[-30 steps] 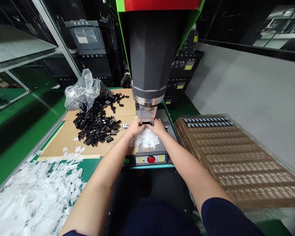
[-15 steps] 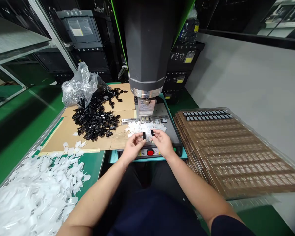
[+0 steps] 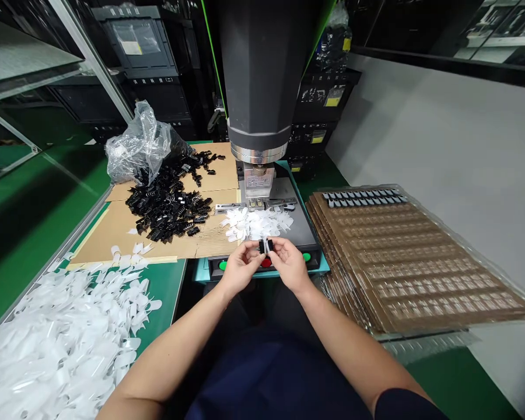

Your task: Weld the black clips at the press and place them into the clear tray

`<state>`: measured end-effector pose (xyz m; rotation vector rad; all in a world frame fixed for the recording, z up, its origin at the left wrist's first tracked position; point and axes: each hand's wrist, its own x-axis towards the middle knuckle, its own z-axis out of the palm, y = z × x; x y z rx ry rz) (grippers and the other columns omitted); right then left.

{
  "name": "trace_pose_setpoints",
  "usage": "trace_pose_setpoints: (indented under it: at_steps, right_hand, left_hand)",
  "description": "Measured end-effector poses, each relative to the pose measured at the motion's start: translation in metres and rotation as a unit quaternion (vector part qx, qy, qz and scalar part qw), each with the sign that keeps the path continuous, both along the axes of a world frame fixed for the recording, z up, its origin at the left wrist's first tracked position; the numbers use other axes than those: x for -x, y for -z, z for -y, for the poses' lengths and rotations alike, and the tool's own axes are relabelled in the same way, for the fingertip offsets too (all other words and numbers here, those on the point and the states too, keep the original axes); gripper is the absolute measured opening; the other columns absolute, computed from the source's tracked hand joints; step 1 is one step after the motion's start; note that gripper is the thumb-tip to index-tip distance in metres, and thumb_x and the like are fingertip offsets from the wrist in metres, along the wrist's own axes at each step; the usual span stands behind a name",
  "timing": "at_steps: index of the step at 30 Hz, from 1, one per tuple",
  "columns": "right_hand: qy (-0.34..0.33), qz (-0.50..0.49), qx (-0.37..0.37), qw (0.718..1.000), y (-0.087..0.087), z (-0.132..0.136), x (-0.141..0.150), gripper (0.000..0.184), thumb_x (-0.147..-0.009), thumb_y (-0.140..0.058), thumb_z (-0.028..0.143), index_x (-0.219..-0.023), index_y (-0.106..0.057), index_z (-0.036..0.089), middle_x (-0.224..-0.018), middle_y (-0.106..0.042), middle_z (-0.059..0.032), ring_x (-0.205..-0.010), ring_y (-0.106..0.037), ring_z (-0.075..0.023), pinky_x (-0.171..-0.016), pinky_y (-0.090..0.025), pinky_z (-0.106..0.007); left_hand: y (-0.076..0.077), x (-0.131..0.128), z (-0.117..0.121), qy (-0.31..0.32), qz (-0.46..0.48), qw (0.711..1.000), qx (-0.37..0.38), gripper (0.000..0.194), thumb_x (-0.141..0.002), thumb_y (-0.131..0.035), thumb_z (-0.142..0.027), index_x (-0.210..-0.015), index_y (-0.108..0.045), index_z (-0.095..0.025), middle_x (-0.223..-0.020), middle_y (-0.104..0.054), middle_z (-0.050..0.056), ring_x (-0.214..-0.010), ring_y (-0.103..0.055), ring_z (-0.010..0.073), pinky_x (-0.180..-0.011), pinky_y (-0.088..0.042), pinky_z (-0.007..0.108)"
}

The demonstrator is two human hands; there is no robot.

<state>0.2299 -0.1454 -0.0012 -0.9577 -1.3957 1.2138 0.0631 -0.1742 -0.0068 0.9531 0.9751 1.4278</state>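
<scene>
My left hand (image 3: pixel 238 269) and my right hand (image 3: pixel 287 265) meet just in front of the press base, fingers pinched together. Each pinches a small black part with a white piece (image 3: pixel 265 245), and the two pieces touch between my fingertips. Behind my hands a small heap of white plastic tabs (image 3: pixel 256 223) lies on the grey press plate (image 3: pixel 300 227). The big dark press head (image 3: pixel 257 81) hangs above its fixture (image 3: pixel 258 189). Red and green buttons (image 3: pixel 307 257) sit on the base front, right under my hands.
A pile of black clips (image 3: pixel 168 204) lies on cardboard (image 3: pixel 114 239) beside a crumpled plastic bag (image 3: pixel 137 146). A large heap of white tabs (image 3: pixel 56 344) fills the lower left. Stacked brown blister trays (image 3: pixel 411 262) at right hold a row of finished parts (image 3: pixel 363 197).
My hands drew back from the fixture under the press head toward me, each bringing a small black part, and have now come together in front of the buttons.
</scene>
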Motion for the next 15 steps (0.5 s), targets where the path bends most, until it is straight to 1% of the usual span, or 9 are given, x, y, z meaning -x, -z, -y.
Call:
trace_pose_setpoints:
  at_steps: [4, 7, 9, 11, 13, 15]
  right_hand:
    - [0.007, -0.001, 0.002, 1.000, -0.002, 0.002, 0.003, 0.044, -0.088, -0.084, 0.047, -0.122, -0.068, 0.025, -0.116, -0.076, -0.0087, -0.107, -0.074, -0.0254, -0.102, -0.062, -0.046]
    - [0.003, -0.027, 0.009, 1.000, -0.004, 0.003, 0.005, 0.045, -0.087, -0.084, 0.049, -0.122, -0.067, 0.027, -0.118, -0.075, -0.0086, -0.109, -0.073, -0.0257, -0.099, -0.063, -0.045]
    - [0.003, -0.061, 0.026, 0.998, -0.007, 0.004, 0.005, 0.047, -0.091, -0.081, 0.051, -0.128, -0.065, 0.028, -0.121, -0.075, -0.0089, -0.107, -0.074, -0.0256, -0.095, -0.064, -0.044]
    - [0.006, -0.092, 0.053, 0.994, -0.011, 0.005, 0.005, 0.048, -0.093, -0.078, 0.051, -0.134, -0.064, 0.029, -0.123, -0.075, -0.0088, -0.103, -0.074, -0.0248, -0.092, -0.064, -0.043]
    - [0.010, -0.111, 0.080, 0.990, -0.016, 0.005, 0.004, 0.049, -0.094, -0.076, 0.050, -0.137, -0.065, 0.028, -0.124, -0.075, -0.0082, -0.100, -0.073, -0.0236, -0.089, -0.063, -0.041]
    - [0.001, -0.127, 0.104, 0.986, -0.020, 0.007, 0.003, 0.048, -0.094, -0.075, 0.048, -0.137, -0.067, 0.029, -0.122, -0.076, -0.0073, -0.096, -0.073, -0.0226, -0.086, -0.063, -0.040]
  left_hand:
    - [-0.003, 0.000, 0.001, 0.014, 0.002, 1.000, 0.004, 0.050, -0.077, -0.096, -0.047, -0.112, -0.073, -0.021, -0.080, -0.073, 0.000, -0.075, -0.069, 0.0139, -0.078, -0.059, 0.029]
    - [-0.005, 0.000, 0.001, 0.015, 0.023, 1.000, 0.010, 0.048, -0.075, -0.098, -0.045, -0.107, -0.071, -0.021, -0.085, -0.075, 0.001, -0.075, -0.071, 0.0137, -0.077, -0.060, 0.029]
    - [-0.007, 0.002, 0.001, 0.020, 0.063, 0.997, 0.026, 0.047, -0.076, -0.097, -0.044, -0.106, -0.070, -0.020, -0.094, -0.078, 0.003, -0.079, -0.073, 0.0148, -0.075, -0.061, 0.029]
    - [-0.010, 0.003, 0.001, 0.038, 0.119, 0.991, 0.054, 0.047, -0.079, -0.096, -0.043, -0.110, -0.069, -0.020, -0.105, -0.079, 0.007, -0.083, -0.076, 0.0163, -0.075, -0.063, 0.029]
    - [-0.013, 0.005, 0.002, 0.061, 0.169, 0.980, 0.082, 0.048, -0.081, -0.094, -0.042, -0.117, -0.069, -0.020, -0.116, -0.078, 0.009, -0.087, -0.077, 0.0170, -0.078, -0.064, 0.030]
    - [-0.015, 0.007, 0.003, 0.079, 0.195, 0.973, 0.096, 0.047, -0.084, -0.092, -0.038, -0.122, -0.070, -0.020, -0.124, -0.077, 0.010, -0.091, -0.078, 0.0171, -0.083, -0.065, 0.030]
